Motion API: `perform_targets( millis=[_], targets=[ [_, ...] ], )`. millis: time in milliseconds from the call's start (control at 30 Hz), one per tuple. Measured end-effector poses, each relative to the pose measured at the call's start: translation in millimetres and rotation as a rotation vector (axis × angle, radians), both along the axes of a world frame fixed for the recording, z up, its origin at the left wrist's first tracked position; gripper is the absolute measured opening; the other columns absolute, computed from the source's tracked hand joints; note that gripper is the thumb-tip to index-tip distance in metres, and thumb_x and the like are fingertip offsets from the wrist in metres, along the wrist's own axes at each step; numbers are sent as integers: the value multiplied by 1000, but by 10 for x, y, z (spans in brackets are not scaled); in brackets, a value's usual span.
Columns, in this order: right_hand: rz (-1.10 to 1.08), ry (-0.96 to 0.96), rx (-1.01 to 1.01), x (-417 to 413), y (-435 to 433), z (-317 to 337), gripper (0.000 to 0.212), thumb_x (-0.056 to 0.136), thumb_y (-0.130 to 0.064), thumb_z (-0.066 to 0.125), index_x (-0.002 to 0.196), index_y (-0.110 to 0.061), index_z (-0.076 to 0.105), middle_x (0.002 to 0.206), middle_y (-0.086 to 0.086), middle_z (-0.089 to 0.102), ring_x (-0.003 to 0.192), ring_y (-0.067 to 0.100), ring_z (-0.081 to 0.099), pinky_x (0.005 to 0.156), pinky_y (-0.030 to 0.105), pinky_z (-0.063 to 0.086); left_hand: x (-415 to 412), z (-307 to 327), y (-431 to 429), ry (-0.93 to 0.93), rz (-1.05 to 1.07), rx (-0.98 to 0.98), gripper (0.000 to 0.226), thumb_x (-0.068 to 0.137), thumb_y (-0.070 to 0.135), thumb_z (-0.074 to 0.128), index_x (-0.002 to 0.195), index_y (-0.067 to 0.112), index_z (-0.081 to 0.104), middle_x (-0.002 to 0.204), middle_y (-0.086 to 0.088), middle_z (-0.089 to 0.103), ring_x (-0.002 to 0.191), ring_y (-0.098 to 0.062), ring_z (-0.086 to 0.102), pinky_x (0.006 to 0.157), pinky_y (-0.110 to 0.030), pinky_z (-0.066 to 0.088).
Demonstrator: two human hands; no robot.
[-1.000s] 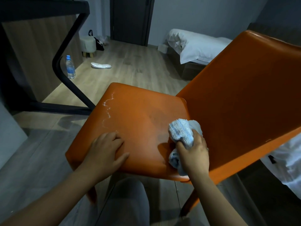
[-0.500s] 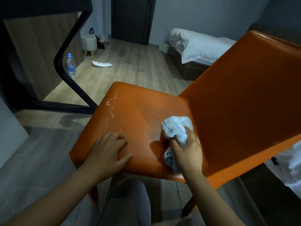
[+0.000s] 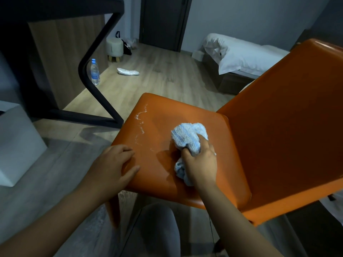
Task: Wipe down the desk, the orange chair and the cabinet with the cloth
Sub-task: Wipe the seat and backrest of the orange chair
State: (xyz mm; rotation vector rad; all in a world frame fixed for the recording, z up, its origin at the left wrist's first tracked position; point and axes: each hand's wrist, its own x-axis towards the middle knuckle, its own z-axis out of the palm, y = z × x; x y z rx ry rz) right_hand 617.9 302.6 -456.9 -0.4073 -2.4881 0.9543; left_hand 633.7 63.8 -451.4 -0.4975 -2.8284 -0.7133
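The orange chair (image 3: 278, 117) fills the middle and right, its seat facing me and its backrest rising at the right. My right hand (image 3: 201, 164) grips a bunched light-blue cloth (image 3: 187, 136) and presses it on the middle of the seat. My left hand (image 3: 113, 164) lies flat, fingers spread, on the seat's near left corner. A white scuffed streak (image 3: 141, 125) runs along the seat's left side. The dark desk (image 3: 61, 8) with its bent black leg (image 3: 92, 84) stands at the upper left.
A water bottle (image 3: 95, 72) stands on the wood floor by the desk leg. A white rag (image 3: 128, 71), a small round stool (image 3: 114, 47) and a black bag lie farther back. A bed with white bedding (image 3: 239, 54) is behind the chair. A pale box (image 3: 16, 141) sits at the left.
My right hand has slid the cloth leftward and away from me, from the seat's near right part toward its middle. My left hand stays pressed on the seat's near left corner.
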Motion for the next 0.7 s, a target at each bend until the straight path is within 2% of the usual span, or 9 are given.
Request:
perform_targets(
  millis=[133,200,267,333,567,633,700],
  targets=[
    [35,-3,-10,-149,-158,12,65,82,-38,64,142,-27,44,143,1,46,125,22,47,98,34,43,0,-37,-108,-7,21,-7,51,89,45,56,133,18,54,133,5,50,121,-13,44,96,-27,38],
    [65,-4,-12,-232,-266,14,64,81,-39,64,142,-26,45,143,0,46,125,22,48,97,34,43,6,-60,-154,-18,18,-9,54,88,52,53,132,20,55,134,6,49,121,-12,44,96,-27,38],
    [111,6,-21,-313,-406,25,64,81,-38,63,141,-26,46,141,1,47,123,22,48,97,34,43,16,-70,-190,-29,-3,-18,67,82,65,40,130,21,57,132,8,49,120,-11,44,95,-27,39],
    [161,5,-25,-394,-564,43,63,81,-37,63,140,-24,46,140,2,48,124,22,48,98,36,44,16,-84,-219,-35,-24,-10,77,76,69,28,130,23,57,131,10,49,119,-9,44,92,-26,40],
    [225,13,-42,-564,-913,58,62,80,-34,62,139,-21,48,138,4,51,124,23,48,100,39,43,12,-114,-269,-30,-54,45,73,77,68,31,133,26,55,133,13,48,118,-1,38,89,-19,31],
    [261,14,-88,-580,-945,64,58,78,-37,60,135,-25,53,132,0,57,119,18,53,97,39,47,12,-113,-279,-37,-65,49,72,78,66,32,134,26,54,133,14,47,117,1,35,88,-17,29],
    [286,22,-182,-566,-927,85,48,74,-41,56,121,-31,62,115,-6,66,104,11,61,85,34,52,20,-104,-281,-36,-78,47,69,80,64,35,131,24,57,131,12,50,117,-1,39,87,-15,28]
  ],
)
